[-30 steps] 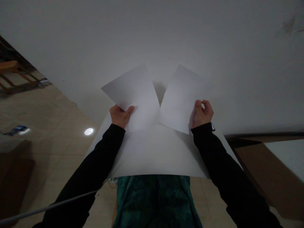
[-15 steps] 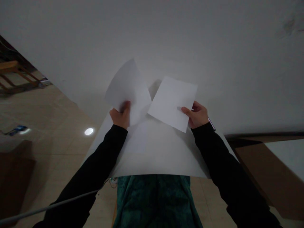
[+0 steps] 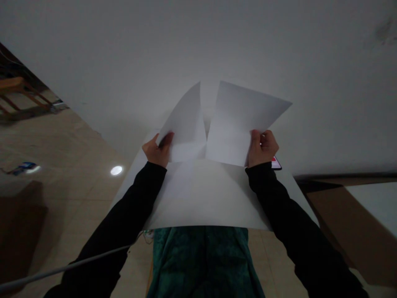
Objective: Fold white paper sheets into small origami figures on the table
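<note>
My left hand [image 3: 158, 150] grips the outer edge of a white sheet of paper [image 3: 189, 128], thumb on the near face. The sheet curves, its upper corner rising towards the middle. A second white sheet [image 3: 234, 120] is pinched by its right edge in my right hand [image 3: 263, 147], with the upper right corner bent outward. Both sheets stand tilted over the white table [image 3: 214, 207], their lower inner corners close together; I cannot tell if they touch. Another pale sheet [image 3: 180, 184] seems to lie flat on the tabletop, near my left wrist.
A phone [image 3: 276, 163] with a lit screen lies just beyond my right wrist. The white wall [image 3: 198, 41] rises behind the table. A grey cable [image 3: 68, 269] crosses my left forearm. A wooden stool [image 3: 15, 87] stands far left, a brown box [image 3: 347, 231] at the right.
The right sheet has swung upright and outward, its top edge now higher and further right. The left sheet's top has moved right, towards the middle. More of the phone shows.
</note>
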A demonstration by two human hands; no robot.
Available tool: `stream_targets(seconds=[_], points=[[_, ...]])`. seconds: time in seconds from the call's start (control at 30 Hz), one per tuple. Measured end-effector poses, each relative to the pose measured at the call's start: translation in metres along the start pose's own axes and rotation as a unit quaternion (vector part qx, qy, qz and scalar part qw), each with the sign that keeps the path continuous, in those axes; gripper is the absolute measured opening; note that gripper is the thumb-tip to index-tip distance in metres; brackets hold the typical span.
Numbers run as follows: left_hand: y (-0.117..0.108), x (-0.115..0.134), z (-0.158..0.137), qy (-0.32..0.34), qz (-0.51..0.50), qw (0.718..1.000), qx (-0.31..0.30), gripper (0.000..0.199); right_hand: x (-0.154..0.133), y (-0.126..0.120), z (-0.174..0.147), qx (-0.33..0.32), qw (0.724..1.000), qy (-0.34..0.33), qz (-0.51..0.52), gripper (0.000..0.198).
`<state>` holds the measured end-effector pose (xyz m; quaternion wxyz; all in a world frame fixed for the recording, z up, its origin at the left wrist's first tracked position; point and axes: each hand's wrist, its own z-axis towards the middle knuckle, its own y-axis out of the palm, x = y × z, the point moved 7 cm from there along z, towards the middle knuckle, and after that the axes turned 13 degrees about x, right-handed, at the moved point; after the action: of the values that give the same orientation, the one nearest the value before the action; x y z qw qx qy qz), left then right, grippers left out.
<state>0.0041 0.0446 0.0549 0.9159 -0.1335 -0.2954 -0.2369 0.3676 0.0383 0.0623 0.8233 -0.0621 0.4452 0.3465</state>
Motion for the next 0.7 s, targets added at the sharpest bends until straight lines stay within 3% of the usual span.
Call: stream_targets(seconds=[0.43,0.57,0.7], points=[[-0.005,0.016,0.006,0.013,0.019,0.999,-0.023,0.036,-0.012,-0.004,-0.001,0.015,1.0,0.014,-0.019,0.029],[-0.003,0.008,0.008,-0.002,0.027,0.999,-0.026,0.039,-0.011,-0.009,0.001,0.038,0.999,0.008,-0.025,0.028],[-0.009,-0.01,0.018,-0.023,0.074,0.997,0.01,0.043,-0.002,-0.023,0.02,0.096,0.995,0.01,0.025,0.03]])
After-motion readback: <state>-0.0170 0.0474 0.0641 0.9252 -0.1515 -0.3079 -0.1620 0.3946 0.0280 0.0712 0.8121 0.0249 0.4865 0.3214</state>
